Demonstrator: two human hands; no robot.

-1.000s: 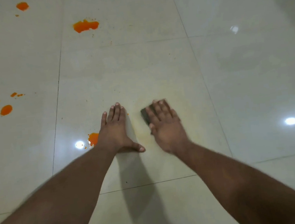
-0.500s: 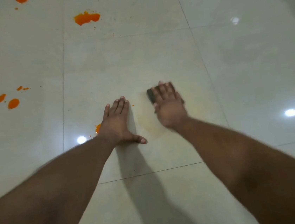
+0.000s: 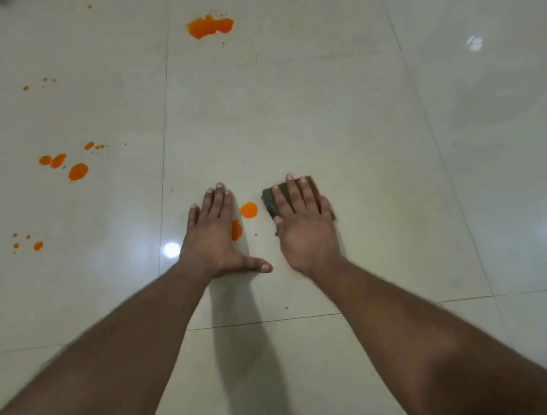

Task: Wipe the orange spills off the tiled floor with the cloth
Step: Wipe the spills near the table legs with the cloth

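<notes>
Cloth [image 3: 273, 200], dark and folded, is pressed flat to the tiled floor [image 3: 288, 110] under the straight fingers of the right hand [image 3: 303, 227]. Just left of it a round orange spill [image 3: 249, 209] is now uncovered, with a second spill [image 3: 236, 229] at the edge of the left hand [image 3: 212, 238], which is laid flat with thumb spread. Bare tile is seen to the right; a large splash [image 3: 210, 27] and scattered drops [image 3: 66, 166] are left ahead and to the left.
</notes>
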